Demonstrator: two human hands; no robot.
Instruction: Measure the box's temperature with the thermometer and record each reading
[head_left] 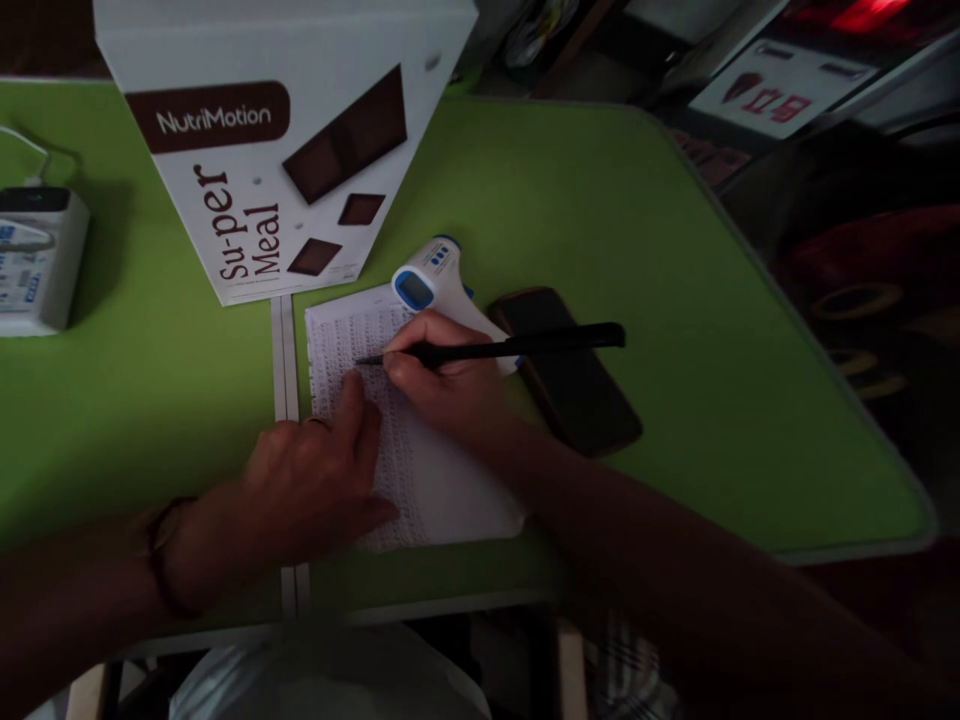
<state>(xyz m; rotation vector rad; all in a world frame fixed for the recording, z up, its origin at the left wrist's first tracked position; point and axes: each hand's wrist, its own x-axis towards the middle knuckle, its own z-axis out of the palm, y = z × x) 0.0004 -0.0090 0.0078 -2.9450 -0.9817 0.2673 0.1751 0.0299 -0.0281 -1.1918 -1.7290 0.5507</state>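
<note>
My right hand (450, 375) is closed around a black pen (555, 342), its tip resting at the written part of a white sheet of paper (465, 490). Rows of small handwriting cover the paper's left side. My left hand (319, 475) lies flat on the sheet's left part, index finger pointing up close to the pen tip, fingers apart and holding nothing. Just beyond my right hand lies a white and blue infrared thermometer (435, 275), its handle partly hidden by that hand and the pen. A dark smartphone (585, 395) lies right of my right hand, partly under the pen's line.
A white NutriMotion box (247, 200) stands upright behind the paper on the green table (675, 300). At the left edge sits a white power strip or adapter block (56, 280) with a white cable. Dark clutter lies beyond the table's right edge.
</note>
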